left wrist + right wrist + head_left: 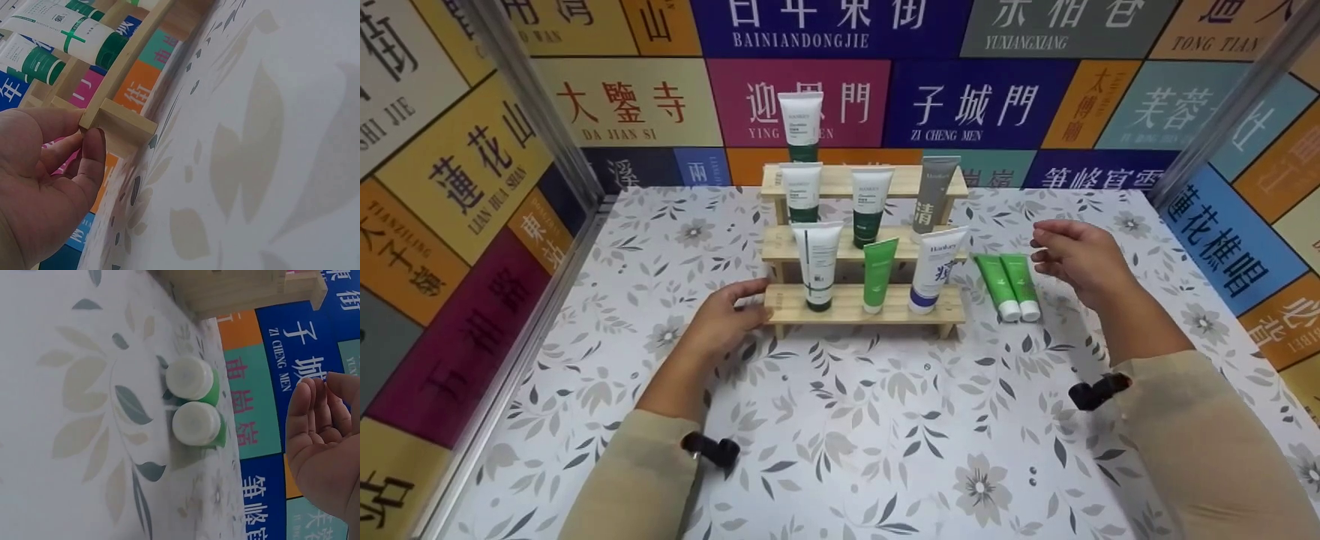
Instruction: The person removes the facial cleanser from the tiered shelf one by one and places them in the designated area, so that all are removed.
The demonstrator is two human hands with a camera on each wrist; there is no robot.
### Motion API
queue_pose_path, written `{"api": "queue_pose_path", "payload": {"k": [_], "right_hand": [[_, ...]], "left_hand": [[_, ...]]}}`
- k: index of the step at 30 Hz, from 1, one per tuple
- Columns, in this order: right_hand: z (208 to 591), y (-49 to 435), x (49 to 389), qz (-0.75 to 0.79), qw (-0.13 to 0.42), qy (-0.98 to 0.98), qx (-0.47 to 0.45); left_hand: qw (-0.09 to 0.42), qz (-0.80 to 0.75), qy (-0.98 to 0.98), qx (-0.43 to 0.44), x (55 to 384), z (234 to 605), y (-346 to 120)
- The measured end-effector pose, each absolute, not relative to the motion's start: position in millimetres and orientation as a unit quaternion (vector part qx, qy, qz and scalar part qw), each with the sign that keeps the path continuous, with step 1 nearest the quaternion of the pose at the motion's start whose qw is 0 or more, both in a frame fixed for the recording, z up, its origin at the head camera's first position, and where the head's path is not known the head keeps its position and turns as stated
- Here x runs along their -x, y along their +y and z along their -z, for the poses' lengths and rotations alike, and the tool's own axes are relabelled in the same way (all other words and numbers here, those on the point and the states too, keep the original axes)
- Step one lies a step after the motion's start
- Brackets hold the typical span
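A three-tier wooden display rack (840,315) stands on the table with several squeeze tubes upright on its steps. My left hand (731,315) is at the left end of its lowest step; in the left wrist view, thumb and fingers of the hand (56,163) pinch the corner of the wooden step (126,118). To the rack's right, two green tubes (1009,289) with white caps lie side by side. My right hand (1080,259) hovers just right of them, fingers loosely bent, holding nothing. The right wrist view shows their white caps (194,422) apart from the right hand (326,444).
On the bottom step stand a white tube (819,262), a small green tube (877,274) and a white-and-purple tube (934,270). Higher up are white-and-green tubes (870,202) and a grey tube (936,195). Panels with lettering (799,105) wall the table's back and sides.
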State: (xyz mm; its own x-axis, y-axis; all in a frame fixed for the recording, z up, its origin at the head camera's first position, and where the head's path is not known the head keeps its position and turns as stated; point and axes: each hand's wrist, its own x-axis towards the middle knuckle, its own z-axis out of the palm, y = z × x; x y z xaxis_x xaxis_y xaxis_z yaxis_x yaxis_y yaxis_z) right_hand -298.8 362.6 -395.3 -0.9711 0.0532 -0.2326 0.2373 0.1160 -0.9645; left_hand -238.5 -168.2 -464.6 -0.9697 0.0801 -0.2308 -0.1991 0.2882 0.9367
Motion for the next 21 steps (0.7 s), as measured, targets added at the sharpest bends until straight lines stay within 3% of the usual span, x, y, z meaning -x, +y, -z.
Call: {"api": "queue_pose_path", "payload": {"k": [21], "right_hand": [[332.1,303.9,272.7,0.732,0.004,0.682,0.012]], "left_hand": [[0.116,-0.602,0.789,0.042,240.4,466.5,-167.3]]}}
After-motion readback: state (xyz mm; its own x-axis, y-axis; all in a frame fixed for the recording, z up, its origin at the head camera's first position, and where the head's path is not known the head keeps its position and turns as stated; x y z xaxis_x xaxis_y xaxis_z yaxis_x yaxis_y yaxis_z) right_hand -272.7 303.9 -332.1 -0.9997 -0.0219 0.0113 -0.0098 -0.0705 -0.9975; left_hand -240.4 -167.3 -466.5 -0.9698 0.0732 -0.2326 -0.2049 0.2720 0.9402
